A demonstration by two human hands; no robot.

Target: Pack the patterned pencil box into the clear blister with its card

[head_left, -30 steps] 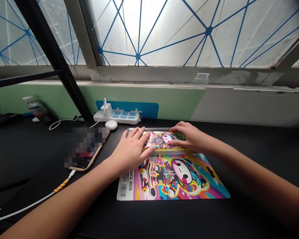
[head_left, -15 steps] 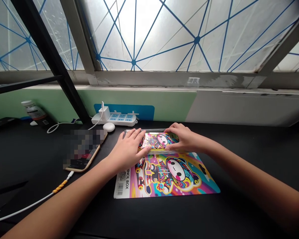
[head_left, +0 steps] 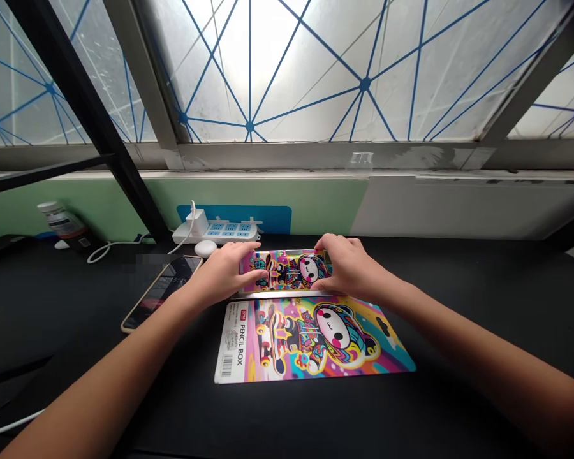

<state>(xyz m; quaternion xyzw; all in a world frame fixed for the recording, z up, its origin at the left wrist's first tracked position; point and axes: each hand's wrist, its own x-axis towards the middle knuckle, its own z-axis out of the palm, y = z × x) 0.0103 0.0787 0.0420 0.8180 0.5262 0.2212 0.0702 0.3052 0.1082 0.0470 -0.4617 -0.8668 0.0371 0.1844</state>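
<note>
A pencil box point(head_left: 289, 271) with a colourful cartoon figure on its face lies on the black desk, its long side running left to right. My left hand point(head_left: 220, 274) grips its left end, with the thumb along the front and the fingers over the back edge. At the other end, my right hand point(head_left: 351, 266) clasps the box between thumb and fingers. Just in front of it lies a flat printed card point(head_left: 325, 341) bearing the same figure and the words "PENCIL BOX", touched by neither hand. The box's two ends are partly hidden by my hands.
A phone point(head_left: 160, 290) lies left of the box, near my left forearm. Behind stand a white power strip point(head_left: 229, 231) with a plugged-in charger and a small round white object point(head_left: 205, 248). A bottle point(head_left: 64, 223) leans at the far left, beside a white cable point(head_left: 106, 250).
My left hand has slid left from the top of the box to its left end, uncovering more of the picture. My right hand keeps its grip. The view has shifted slightly.
</note>
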